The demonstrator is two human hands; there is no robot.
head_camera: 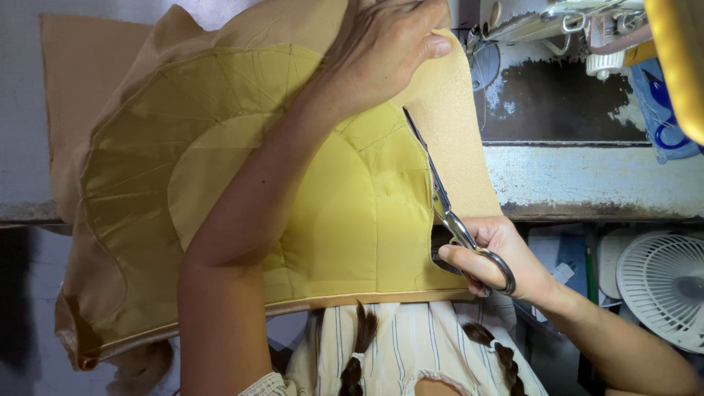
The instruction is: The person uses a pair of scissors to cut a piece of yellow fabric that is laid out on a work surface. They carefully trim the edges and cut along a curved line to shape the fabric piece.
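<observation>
Trimming the tan backing along the yellow panel's right edge, about halfway up

My right hand (pixel 493 258) has its fingers through the loops of the scissors (pixel 449 213), thumb and fingers drawn close around the handles, blades nearly closed and pointing up along the seam. My left hand (pixel 381 48) lies flat with fingers pressed together on the tan fabric (pixel 455 125) near the top, pinning it to the worktable (pixel 587 180). The yellow lining piece (pixel 352 213) lies over the table edge and my lap. Below the blades the yellow edge looks already cut free; above the tips the tan strip is still whole up to my left hand, so I judge roughly the upper half of this side remains.
</observation>
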